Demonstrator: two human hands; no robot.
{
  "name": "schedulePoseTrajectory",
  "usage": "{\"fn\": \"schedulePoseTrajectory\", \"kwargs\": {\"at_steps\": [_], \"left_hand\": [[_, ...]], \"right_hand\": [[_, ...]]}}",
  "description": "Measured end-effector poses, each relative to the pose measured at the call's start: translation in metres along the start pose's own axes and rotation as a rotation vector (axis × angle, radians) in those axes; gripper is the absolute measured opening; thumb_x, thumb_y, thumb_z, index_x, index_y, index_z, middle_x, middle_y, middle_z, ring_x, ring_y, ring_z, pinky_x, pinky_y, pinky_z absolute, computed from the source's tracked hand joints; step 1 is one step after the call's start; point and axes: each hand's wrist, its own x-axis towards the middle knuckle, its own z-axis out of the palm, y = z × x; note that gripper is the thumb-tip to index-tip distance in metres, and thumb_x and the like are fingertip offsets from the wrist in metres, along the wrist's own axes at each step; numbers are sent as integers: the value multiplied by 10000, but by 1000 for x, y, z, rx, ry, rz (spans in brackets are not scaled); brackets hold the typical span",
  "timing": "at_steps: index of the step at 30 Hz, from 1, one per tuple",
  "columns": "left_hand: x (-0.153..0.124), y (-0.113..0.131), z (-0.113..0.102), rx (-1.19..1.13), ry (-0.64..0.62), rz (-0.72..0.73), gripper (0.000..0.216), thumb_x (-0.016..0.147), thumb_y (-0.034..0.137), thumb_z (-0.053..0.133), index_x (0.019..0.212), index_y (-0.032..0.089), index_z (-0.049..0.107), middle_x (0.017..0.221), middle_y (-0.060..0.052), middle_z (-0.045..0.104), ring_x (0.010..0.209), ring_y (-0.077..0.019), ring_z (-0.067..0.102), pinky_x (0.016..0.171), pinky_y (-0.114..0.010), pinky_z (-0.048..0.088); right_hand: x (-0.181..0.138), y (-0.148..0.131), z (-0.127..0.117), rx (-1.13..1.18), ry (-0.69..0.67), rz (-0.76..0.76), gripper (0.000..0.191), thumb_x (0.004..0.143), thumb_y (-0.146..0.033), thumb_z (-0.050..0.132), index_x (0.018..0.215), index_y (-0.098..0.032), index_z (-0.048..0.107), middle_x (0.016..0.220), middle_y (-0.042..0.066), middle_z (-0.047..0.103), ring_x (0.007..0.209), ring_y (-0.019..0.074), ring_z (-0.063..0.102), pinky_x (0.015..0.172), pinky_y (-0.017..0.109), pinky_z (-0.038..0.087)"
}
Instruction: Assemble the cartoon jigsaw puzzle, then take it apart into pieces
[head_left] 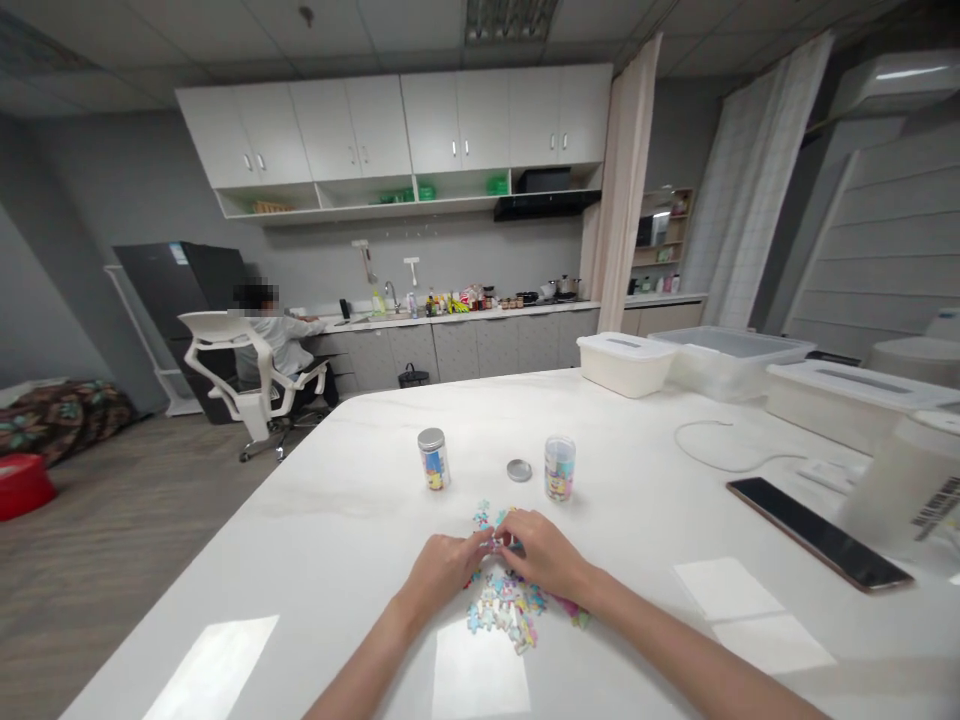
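We work at a white table. A black phone lies at 3 o'clock from our hands. Our left hand and right hand meet fingertip to fingertip, both pinching puzzle pieces at the pile's 12 o'clock edge. Beyond stand a capped jar at 11 o'clock, an open jar at 1 o'clock, and a loose lid between them.

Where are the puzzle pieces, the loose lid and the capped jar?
puzzle pieces point(504, 605): head view, middle of the scattered pile.
loose lid point(519, 470): head view, centre of its top face.
capped jar point(434, 466): head view, the label on its side.
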Motion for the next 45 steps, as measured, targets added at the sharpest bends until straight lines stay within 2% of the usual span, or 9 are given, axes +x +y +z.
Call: {"fn": "schedulePoseTrajectory", "kwargs": {"at_steps": [8, 13, 21, 26, 31, 38, 41, 45], "left_hand": [[3, 2, -2, -44, -59, -15, 278, 973, 276, 460, 1214, 263, 598, 618, 0, 697, 538, -147, 656, 524, -190, 437], [4, 2, -1, -33, -54, -23, 276, 963, 265, 474, 1211, 239, 590, 574, 7, 674, 507, -156, 644, 493, -194, 418], [3, 3, -4, -26, -29, -7, 219, 976, 269, 442, 1094, 217, 619, 594, 6, 668, 513, -146, 637, 492, -192, 394], [3, 3, -2, -10, -27, -30, 232, 982, 287, 429, 1136, 210, 584, 614, 4, 667, 515, -151, 631, 488, -199, 385], [4, 4, -3, -4, -33, -40, 201, 983, 277, 419, 1006, 201, 604, 571, 12, 633, 485, -144, 606, 468, -197, 352], [5, 5, -3, -7, -16, -54, 193, 974, 283, 418, 1073, 200, 562, 547, 26, 597, 471, -147, 582, 457, -202, 320], [4, 5, -2, -45, -24, -77, 201, 976, 279, 414, 1089, 203, 561, 535, 31, 576, 465, -142, 559, 463, -206, 298], [6, 5, -6, -146, -50, -129, 169, 952, 269, 444, 987, 214, 600, 515, 48, 532, 457, -118, 502, 487, -209, 287]], "right_hand": [[-3, -2, 0, -114, -44, -39, 56, 877, -167, 551, 899, -174, 602, 859, 56, 628, 814, 200, 567, 710, 317, 382], [-1, -4, -4, -112, -44, -33, 53, 886, -170, 529, 887, -177, 581, 850, 54, 623, 795, 198, 560, 705, 323, 380], [3, -4, -7, -115, -30, -50, 76, 875, -125, 518, 865, -177, 572, 846, 46, 618, 797, 192, 552, 712, 318, 380], [3, -2, 0, -125, -24, -34, 60, 871, -136, 529, 848, -174, 570, 835, 50, 613, 779, 192, 541, 707, 319, 382], [3, -5, 5, -95, -27, -30, 85, 862, -106, 513, 848, -170, 567, 834, 50, 612, 785, 187, 539, 710, 311, 385], [4, -4, 1, -45, 40, 34, 63, 852, -118, 528, 837, -173, 557, 823, 37, 608, 789, 186, 547, 725, 319, 405], [5, -6, 1, -55, 52, 42, 63, 849, -118, 530, 833, -173, 557, 824, 39, 610, 793, 193, 552, 731, 334, 417], [4, -4, 0, -70, 58, 66, 94, 874, -125, 493, 838, -170, 568, 849, 50, 613, 829, 205, 564, 752, 355, 443]]}}
